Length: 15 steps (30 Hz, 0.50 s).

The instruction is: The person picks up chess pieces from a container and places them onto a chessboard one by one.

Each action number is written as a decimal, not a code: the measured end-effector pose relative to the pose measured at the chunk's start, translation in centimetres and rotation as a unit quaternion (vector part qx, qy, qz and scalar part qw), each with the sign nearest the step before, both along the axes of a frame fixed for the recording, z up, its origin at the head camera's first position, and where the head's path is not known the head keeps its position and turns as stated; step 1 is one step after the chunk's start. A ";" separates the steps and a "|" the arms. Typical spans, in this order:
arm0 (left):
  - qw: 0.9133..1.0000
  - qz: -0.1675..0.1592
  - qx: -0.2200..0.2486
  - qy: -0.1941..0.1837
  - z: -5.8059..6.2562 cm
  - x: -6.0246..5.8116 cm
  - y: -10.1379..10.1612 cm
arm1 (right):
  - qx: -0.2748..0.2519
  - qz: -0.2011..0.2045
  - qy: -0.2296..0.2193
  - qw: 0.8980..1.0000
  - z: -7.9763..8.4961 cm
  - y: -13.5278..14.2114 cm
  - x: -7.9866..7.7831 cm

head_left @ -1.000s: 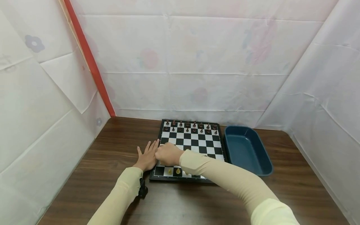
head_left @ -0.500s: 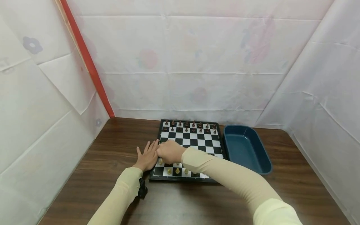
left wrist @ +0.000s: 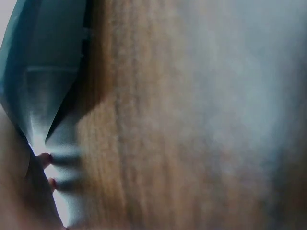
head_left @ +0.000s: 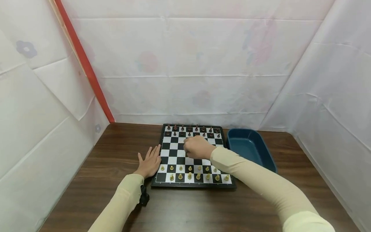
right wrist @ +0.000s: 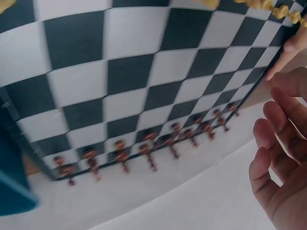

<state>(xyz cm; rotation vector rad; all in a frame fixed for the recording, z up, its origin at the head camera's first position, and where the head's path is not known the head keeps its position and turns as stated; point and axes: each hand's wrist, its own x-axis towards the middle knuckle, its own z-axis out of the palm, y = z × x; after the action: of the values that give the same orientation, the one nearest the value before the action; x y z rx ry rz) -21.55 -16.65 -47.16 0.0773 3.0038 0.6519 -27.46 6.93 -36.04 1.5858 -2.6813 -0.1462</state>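
Note:
My left hand (head_left: 148, 166) lies with its fingers spread on the table, right at the left edge of a black-framed chessboard (head_left: 181, 161). Over the middle of the board hovers my right hand (head_left: 198, 147). In the right wrist view its fingers (right wrist: 273, 115) are loosely curled, and nothing shows between them. Yellowish chess pieces (head_left: 189, 175) stand in two rows on the near side; the near left corner square (head_left: 161, 177) is bare. Dark reddish-brown chess pieces (right wrist: 122, 155) line the far side in two rows.
A blue rectangular tub (head_left: 246, 148) stands to the right of the board. The wooden table (head_left: 185, 209) extends around the board. White patterned sheets (head_left: 185, 64) enclose the back and both sides, with a red strip (head_left: 84, 61) at the back left.
My right hand has moved from beside the left hand, at the board's left edge, rightward to over the middle, uncovering the near rows. The left hand has stayed in place.

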 end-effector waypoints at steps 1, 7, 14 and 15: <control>1.000 0.000 0.002 -0.001 0.1 0.0 -0.1 | 0.000 -0.010 -0.002 1.000 0.1 0.4 -0.2; 1.000 -0.002 -0.002 -0.003 0.5 0.2 -0.5 | -0.002 -0.051 -0.004 0.999 1.1 3.5 -1.0; 1.000 -0.003 -0.003 -0.008 0.5 0.2 -0.7 | -0.016 -0.078 0.030 0.996 1.2 8.2 -1.9; 1.000 -0.004 -0.003 -0.007 0.5 0.2 -0.7 | -0.016 -0.085 0.034 0.996 1.1 8.8 -2.0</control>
<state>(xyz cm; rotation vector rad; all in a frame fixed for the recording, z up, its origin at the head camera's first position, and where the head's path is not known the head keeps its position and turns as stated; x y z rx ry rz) -21.31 -17.37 -46.65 0.0830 2.9905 0.6400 -29.46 15.77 -34.90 1.3184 -2.7482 -0.1546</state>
